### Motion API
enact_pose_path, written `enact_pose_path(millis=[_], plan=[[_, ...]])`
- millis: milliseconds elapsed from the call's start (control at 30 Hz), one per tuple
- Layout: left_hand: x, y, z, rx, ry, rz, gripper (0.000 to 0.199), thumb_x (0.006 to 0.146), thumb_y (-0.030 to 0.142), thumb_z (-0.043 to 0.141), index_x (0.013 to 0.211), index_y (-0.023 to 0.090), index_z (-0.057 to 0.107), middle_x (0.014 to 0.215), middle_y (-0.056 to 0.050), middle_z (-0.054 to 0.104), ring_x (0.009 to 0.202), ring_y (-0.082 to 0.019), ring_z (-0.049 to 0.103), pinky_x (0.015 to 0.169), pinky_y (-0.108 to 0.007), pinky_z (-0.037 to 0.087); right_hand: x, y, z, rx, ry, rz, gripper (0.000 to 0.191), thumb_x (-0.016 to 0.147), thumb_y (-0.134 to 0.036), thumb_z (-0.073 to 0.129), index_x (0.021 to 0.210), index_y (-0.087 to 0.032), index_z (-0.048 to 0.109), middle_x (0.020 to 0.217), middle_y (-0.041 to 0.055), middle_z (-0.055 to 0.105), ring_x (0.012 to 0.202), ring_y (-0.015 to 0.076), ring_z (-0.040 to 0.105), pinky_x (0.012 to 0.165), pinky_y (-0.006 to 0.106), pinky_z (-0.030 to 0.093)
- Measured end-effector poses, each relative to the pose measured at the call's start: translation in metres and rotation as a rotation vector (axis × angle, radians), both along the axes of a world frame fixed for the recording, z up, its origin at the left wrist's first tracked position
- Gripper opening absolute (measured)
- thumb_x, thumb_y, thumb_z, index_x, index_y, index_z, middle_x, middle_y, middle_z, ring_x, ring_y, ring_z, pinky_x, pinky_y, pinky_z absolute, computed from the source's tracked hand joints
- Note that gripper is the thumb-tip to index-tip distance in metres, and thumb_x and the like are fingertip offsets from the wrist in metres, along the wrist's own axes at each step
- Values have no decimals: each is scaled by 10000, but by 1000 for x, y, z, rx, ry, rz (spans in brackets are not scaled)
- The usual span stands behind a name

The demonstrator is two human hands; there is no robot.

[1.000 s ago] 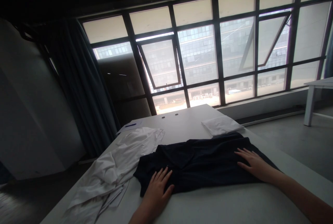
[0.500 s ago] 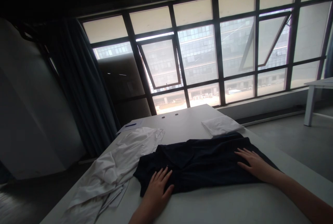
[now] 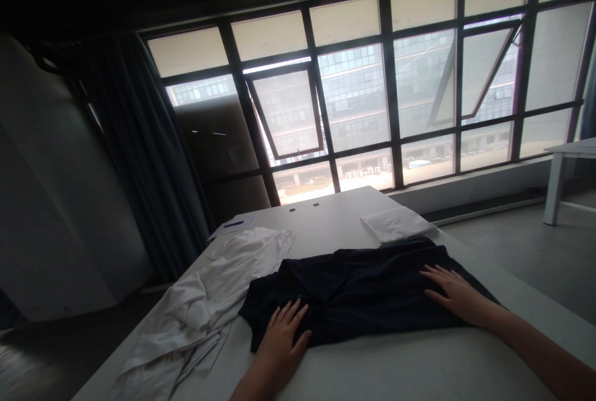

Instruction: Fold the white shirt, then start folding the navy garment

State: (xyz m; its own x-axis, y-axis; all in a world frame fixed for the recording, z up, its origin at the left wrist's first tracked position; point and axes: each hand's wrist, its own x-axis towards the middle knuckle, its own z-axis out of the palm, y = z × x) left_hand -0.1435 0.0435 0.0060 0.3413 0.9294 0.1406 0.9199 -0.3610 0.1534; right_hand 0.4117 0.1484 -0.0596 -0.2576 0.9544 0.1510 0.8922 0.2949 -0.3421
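A dark navy garment [image 3: 363,289] lies across the white table [image 3: 344,364]. My left hand [image 3: 283,339] rests on its left part near the front edge, fingers spread. On the garment's right part my right hand [image 3: 454,292] lies with its fingers apart, palm down. Neither hand grips anything. To the left, a rumpled white garment [image 3: 205,301] stretches along the table's left side. A folded white cloth [image 3: 395,225] sits behind the dark garment's right half.
At the table's far left corner are papers [image 3: 246,221] with a dark pen [image 3: 234,224] on them. Two round holes are in the far tabletop. Windows and a dark curtain [image 3: 149,159] stand beyond. Another white table [image 3: 577,148] is at the far right.
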Motion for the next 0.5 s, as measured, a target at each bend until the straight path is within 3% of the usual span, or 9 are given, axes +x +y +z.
enact_pose_path(millis=[500], plan=[[2, -1, 3, -37, -9, 12, 571, 1048, 605, 411, 1567, 367, 396, 1645, -13, 350, 1519, -291, 307, 1252, -563, 219, -2, -3, 4, -12, -13, -8, 733, 912, -767, 444, 1503, -339, 506, 1625, 40, 396, 1520, 349, 294, 1251, 577, 243]])
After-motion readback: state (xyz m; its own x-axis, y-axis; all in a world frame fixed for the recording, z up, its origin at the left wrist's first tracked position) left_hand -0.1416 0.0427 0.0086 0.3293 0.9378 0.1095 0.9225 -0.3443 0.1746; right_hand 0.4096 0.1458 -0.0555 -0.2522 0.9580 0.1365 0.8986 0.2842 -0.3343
